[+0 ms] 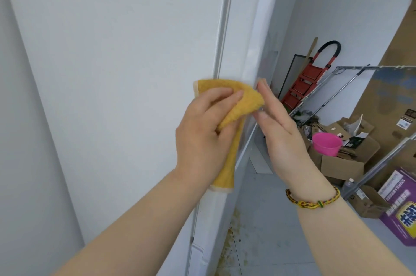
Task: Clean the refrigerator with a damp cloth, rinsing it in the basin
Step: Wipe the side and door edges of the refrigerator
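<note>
L hand [202,131] grips cloth [236,104] at fridge [135,50] edge.

The fuzzy yellow cloth [238,104] with the pale hem is bunched up in the left hand [202,140], one end hanging straight down, right against the white refrigerator [126,50] by its vertical door seam, while the pink basin [326,144] sits well off to the right.

head cam | looks forward-down | close on refrigerator [126,50] side
</note>
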Available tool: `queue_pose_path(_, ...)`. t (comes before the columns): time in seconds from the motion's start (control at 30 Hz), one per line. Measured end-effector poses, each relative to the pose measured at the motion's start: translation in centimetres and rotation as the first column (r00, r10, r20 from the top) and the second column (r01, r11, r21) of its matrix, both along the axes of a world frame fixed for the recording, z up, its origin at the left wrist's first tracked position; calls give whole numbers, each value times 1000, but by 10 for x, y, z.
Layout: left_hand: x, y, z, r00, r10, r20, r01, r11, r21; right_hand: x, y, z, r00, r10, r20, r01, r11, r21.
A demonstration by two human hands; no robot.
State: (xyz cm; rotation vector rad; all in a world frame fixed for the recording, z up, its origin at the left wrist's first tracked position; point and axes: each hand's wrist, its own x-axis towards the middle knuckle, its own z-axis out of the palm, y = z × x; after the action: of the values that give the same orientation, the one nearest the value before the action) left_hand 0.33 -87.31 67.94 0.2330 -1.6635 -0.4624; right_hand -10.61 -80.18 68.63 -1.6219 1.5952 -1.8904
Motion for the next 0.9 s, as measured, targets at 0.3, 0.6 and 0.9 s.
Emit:
queue_pose_path(0.3,-7,-2,-64,963,229,144,-176,935,-308,-7,8,3,993,116,11,-116,993,11)
queue_pose_path(0.6,-4,0,-53,971,145,189,-135,989,-68,-7,2,-3,995,98,-20,-98,995,-1)
queue_pose_path(0.9,41,-1,-101,1000,-23,8,10,660,751,10,-7,-81,965,-167,-204,193,974,115)
